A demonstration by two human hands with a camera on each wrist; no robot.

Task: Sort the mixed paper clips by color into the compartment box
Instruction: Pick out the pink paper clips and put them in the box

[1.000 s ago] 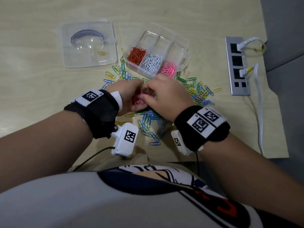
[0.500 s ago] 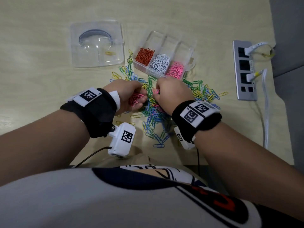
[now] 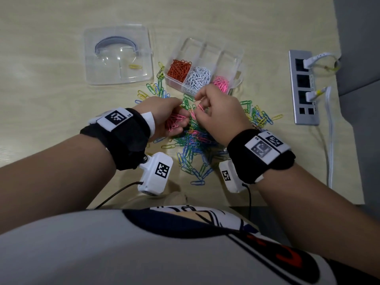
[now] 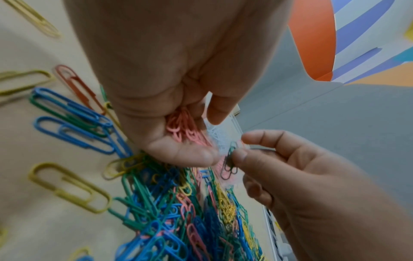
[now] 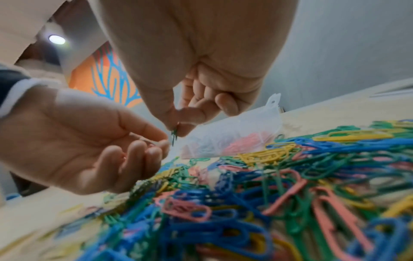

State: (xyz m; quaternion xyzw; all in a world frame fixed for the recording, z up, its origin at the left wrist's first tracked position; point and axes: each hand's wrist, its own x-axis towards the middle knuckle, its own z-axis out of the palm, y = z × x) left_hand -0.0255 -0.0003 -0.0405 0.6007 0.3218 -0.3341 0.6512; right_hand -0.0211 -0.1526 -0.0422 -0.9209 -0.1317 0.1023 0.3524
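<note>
A bunch of pink clips (image 3: 173, 122) is cupped in the left hand (image 3: 164, 114), whose fingers are curled around it above the mixed pile of clips (image 3: 193, 149). From the left wrist view the same bunch (image 4: 185, 128) is seen nested between the curled fingers and the palm. A single clip (image 4: 230, 160) is pinched between the thumb and forefinger of the right hand (image 3: 222, 114); it looks dark green in the wrist views, though in the head view the clip at those fingertips appears pink, so its colour cannot be told for certain. The remaining fingers of the right hand are loosely curled. The two hands are held just beside each other, the left at 9 o'clock of the right.

The compartment box (image 3: 236, 58) is set on the table (image 3: 41, 68) at 12 o'clock of the hands, touching the far edge of the pile. Orange clips (image 3: 178, 69), white clips (image 3: 198, 78) and pink clips (image 3: 221, 84) are held in its three near compartments. A clear lid (image 3: 118, 56) lies at 10 o'clock of the box, and a power strip (image 3: 303, 87) is placed at 3 o'clock.
</note>
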